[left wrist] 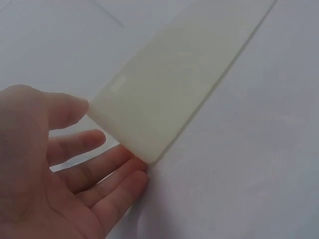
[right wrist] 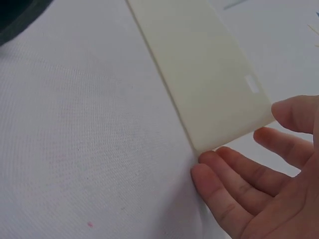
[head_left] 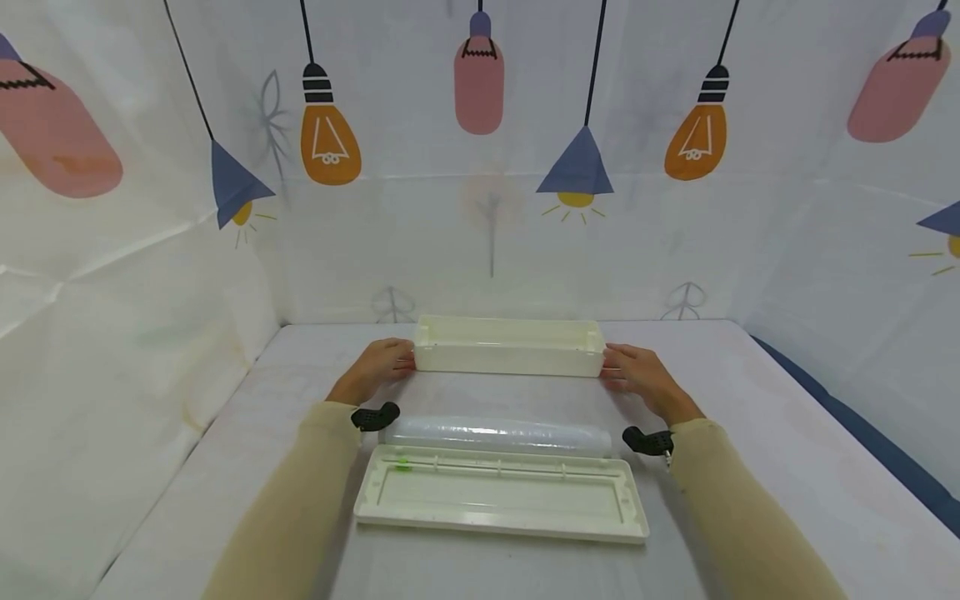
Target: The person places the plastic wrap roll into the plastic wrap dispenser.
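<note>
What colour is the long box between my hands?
The long box is plain cream, clearest in the head view.

The left hand [head_left: 384, 364] and right hand [head_left: 641, 375] touch opposite ends of a cream box [head_left: 510, 362] near the far edge of the table [head_left: 510, 573]. Nearer lie a clear roll [head_left: 498, 434] and, just in front of it, a lid [head_left: 498, 502]. Printed lamps [head_left: 694, 146] decorate the white cloth [head_left: 420, 242] behind.

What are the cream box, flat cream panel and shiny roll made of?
Cream box: probably smooth satin plastic, with thin molded walls.
Flat cream panel: likely similar satin plastic, with molded ridges.
Shiny roll: perhaps glossy plastic film, from bright streaks.
</note>
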`<action>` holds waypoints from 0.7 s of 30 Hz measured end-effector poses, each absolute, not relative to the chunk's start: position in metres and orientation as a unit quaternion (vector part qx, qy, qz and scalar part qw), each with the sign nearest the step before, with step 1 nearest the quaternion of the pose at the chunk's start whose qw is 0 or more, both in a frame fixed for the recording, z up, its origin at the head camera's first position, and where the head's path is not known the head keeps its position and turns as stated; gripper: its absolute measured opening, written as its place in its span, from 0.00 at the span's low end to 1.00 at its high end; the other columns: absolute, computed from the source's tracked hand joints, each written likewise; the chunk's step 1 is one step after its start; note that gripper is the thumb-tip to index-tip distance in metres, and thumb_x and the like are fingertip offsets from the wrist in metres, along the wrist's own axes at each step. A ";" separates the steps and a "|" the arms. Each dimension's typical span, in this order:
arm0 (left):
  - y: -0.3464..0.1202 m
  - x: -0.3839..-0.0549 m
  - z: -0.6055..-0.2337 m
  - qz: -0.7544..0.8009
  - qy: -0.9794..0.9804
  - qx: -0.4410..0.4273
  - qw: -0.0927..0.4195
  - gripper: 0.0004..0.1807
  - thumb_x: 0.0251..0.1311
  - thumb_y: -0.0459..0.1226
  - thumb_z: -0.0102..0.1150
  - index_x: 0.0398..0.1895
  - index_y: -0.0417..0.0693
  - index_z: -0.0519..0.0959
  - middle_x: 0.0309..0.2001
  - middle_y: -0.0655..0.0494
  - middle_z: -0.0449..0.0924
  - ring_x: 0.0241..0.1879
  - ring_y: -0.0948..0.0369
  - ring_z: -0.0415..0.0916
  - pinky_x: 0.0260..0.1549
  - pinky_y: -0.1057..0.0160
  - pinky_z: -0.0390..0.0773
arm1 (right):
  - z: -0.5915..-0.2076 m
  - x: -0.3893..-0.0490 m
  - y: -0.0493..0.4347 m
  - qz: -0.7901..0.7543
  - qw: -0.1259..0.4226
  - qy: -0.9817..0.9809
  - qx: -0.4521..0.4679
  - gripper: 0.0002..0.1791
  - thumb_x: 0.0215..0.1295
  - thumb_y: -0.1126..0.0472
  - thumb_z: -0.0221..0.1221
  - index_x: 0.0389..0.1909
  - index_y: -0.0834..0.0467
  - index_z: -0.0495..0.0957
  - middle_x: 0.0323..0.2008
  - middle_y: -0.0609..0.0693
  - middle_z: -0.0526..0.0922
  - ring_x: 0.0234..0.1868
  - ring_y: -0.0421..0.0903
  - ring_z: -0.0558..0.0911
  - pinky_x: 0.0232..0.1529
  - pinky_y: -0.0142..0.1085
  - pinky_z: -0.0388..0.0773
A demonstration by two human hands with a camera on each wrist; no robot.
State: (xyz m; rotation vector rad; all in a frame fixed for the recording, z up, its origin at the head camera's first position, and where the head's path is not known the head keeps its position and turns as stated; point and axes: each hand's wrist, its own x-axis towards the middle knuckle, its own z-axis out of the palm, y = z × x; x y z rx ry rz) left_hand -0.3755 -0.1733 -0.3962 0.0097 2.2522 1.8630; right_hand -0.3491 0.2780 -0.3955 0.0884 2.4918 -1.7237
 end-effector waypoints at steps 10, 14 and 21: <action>-0.173 -0.378 -0.396 0.626 0.772 0.008 0.108 0.30 0.78 0.43 0.48 0.73 0.31 0.62 0.64 0.36 0.72 0.62 0.47 0.72 0.62 0.53 0.72 | -0.396 -0.348 0.276 -0.573 0.047 0.818 0.023 0.31 0.79 0.52 0.51 0.74 0.67 0.62 0.62 0.69 0.75 0.59 0.59 0.79 0.52 0.42 0.81; -0.172 -0.379 -0.397 0.626 0.773 0.003 0.108 0.30 0.78 0.43 0.48 0.73 0.31 0.60 0.65 0.36 0.71 0.62 0.47 0.72 0.62 0.52 0.72 | -0.396 -0.346 0.276 -0.579 0.046 0.814 0.021 0.31 0.79 0.53 0.51 0.73 0.67 0.62 0.63 0.69 0.74 0.60 0.60 0.78 0.53 0.43 0.81; -0.170 -0.380 -0.395 0.601 0.791 -0.031 0.111 0.31 0.77 0.46 0.49 0.74 0.37 0.62 0.64 0.39 0.73 0.59 0.49 0.75 0.60 0.53 0.74 | -0.394 -0.344 0.275 -0.588 0.044 0.808 0.019 0.31 0.78 0.53 0.53 0.73 0.67 0.63 0.63 0.69 0.74 0.60 0.60 0.78 0.55 0.45 0.80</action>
